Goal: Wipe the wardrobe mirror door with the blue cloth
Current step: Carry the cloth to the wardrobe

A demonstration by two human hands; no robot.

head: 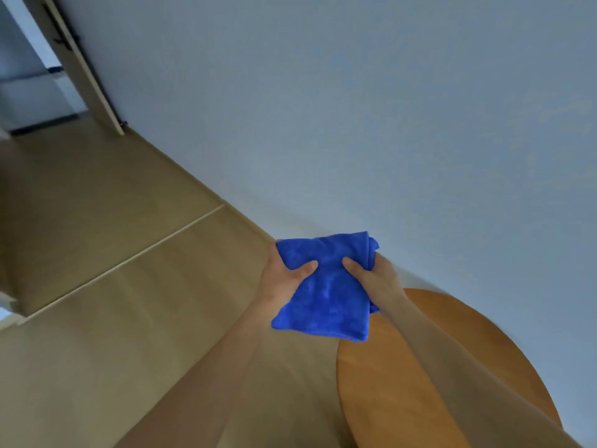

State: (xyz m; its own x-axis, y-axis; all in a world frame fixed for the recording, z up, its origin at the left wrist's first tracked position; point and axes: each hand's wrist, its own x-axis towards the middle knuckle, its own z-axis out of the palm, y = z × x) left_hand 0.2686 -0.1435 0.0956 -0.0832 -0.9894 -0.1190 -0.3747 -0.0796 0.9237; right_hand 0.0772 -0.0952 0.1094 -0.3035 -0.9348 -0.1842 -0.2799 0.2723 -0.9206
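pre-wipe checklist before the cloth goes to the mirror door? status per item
1. Blue cloth in hand: ok, both hands hold it.
2. Left hand grip: ok, thumb pressed on top of the cloth.
3. Right hand grip: ok, thumb on top at the cloth's right edge.
4. Cloth folded to a pad: ok, layers show at its edges.
5. Mirror door in view: not ok, only wall, floor and a round wooden table show.
6. Cloth damp or dry: cannot tell.
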